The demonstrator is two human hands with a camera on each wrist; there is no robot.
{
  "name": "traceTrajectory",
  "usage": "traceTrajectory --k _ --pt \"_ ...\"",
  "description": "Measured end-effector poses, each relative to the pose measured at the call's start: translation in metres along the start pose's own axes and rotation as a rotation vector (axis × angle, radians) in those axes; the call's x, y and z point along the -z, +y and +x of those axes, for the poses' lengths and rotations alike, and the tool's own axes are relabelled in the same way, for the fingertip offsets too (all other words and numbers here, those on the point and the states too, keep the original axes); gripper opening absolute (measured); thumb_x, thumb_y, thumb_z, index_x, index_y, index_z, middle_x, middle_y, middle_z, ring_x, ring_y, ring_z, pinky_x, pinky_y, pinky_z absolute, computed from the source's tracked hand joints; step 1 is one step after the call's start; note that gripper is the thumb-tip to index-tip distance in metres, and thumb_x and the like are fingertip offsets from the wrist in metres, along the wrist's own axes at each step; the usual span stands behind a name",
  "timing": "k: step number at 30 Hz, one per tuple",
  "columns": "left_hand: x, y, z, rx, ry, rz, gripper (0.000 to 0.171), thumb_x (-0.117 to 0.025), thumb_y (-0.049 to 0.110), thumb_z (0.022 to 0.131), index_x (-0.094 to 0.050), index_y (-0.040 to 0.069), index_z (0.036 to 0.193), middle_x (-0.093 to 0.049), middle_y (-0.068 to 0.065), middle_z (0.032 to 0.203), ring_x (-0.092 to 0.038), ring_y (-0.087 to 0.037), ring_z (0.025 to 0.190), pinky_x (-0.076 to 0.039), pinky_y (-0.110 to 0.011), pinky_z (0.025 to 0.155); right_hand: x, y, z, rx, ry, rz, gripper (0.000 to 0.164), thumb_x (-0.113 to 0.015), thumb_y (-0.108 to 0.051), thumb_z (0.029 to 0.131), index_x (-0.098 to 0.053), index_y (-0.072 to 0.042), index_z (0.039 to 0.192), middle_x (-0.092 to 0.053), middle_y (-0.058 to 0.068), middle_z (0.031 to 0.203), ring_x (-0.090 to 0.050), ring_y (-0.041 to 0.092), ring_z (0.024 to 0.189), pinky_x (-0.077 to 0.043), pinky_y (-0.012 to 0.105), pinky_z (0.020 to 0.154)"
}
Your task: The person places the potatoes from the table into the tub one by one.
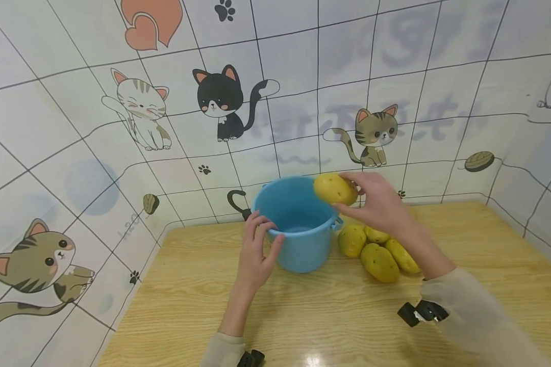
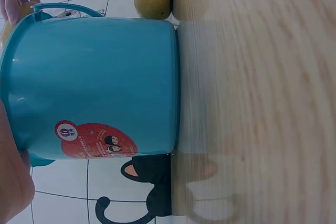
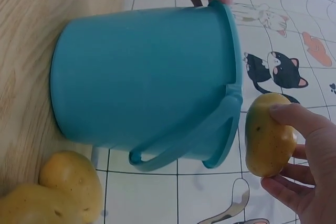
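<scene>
A blue bucket point(image 1: 303, 250) stands upright on the wooden table, its inner floor bare in the head view. My left hand point(image 1: 257, 255) grips the near left part of its rim, fingers over the edge and thumb outside. Between the fingers and thumb of my right hand point(image 1: 378, 204) is a yellow potato point(image 1: 332, 188), held over the right side of the rim. In the right wrist view this potato point(image 3: 270, 135) is just beyond the bucket's mouth, near the handle point(image 3: 189, 140). Several more potatoes point(image 1: 380, 262) lie grouped on the table right of the bucket, partly hidden by my right forearm.
The wooden table point(image 1: 188, 306) runs back to a wall point(image 1: 294, 61) covered in tile lines and cartoon cats. A red sticker point(image 2: 97, 140) is on the bucket's side. Black wrist devices point(image 1: 424, 311) sit on both sleeves.
</scene>
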State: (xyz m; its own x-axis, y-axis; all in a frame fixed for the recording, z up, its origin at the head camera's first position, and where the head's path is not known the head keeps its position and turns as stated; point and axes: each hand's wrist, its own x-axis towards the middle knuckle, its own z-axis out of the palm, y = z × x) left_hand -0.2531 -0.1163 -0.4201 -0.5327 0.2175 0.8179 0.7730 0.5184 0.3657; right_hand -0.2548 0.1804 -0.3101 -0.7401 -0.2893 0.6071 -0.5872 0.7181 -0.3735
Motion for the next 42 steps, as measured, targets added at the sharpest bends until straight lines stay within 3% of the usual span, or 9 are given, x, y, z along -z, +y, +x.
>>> traceTrajectory --k 13,23,30,42 --pt "0.0 -0.002 0.002 -0.001 0.0 -0.003 0.029 -0.055 0.036 0.103 -0.06 0.009 0.111 -0.053 -0.01 0.124 -0.035 -0.038 0.141 -0.031 -0.058 0.114 -0.028 -0.015 0.008 0.045 -0.052 0.014 0.064 -0.085 -0.032 0.083 -0.06 -0.003 0.134 -0.065 0.015 0.125 -0.058 0.03 0.101 -0.054 0.045 0.081" --pt "0.002 -0.002 0.005 -0.028 -0.005 -0.013 0.034 -0.051 0.04 0.106 -0.059 0.006 0.11 -0.052 -0.012 0.122 -0.034 -0.041 0.141 -0.027 -0.056 0.117 -0.044 -0.018 0.005 0.037 -0.073 0.032 0.063 -0.082 -0.036 0.086 -0.06 -0.002 0.134 -0.065 0.016 0.126 -0.058 0.034 0.112 -0.053 0.051 0.088" --pt "0.003 -0.001 0.005 -0.009 -0.035 -0.021 0.026 -0.056 0.033 0.104 -0.059 0.008 0.109 -0.051 -0.011 0.122 -0.034 -0.039 0.141 -0.027 -0.057 0.116 -0.054 -0.015 -0.001 0.054 0.001 0.079 0.051 -0.079 -0.03 0.089 -0.064 -0.002 0.129 -0.066 0.016 0.121 -0.067 0.032 0.101 -0.057 0.045 0.08" --pt "0.004 -0.001 0.004 0.002 -0.045 -0.044 0.022 -0.06 0.029 0.102 -0.059 0.008 0.109 -0.051 -0.01 0.121 -0.034 -0.042 0.139 -0.028 -0.058 0.115 -0.051 -0.012 -0.004 0.106 0.065 0.097 0.043 -0.081 -0.022 0.088 -0.066 -0.003 0.124 -0.066 0.015 0.119 -0.065 0.027 0.095 -0.059 0.044 0.074"
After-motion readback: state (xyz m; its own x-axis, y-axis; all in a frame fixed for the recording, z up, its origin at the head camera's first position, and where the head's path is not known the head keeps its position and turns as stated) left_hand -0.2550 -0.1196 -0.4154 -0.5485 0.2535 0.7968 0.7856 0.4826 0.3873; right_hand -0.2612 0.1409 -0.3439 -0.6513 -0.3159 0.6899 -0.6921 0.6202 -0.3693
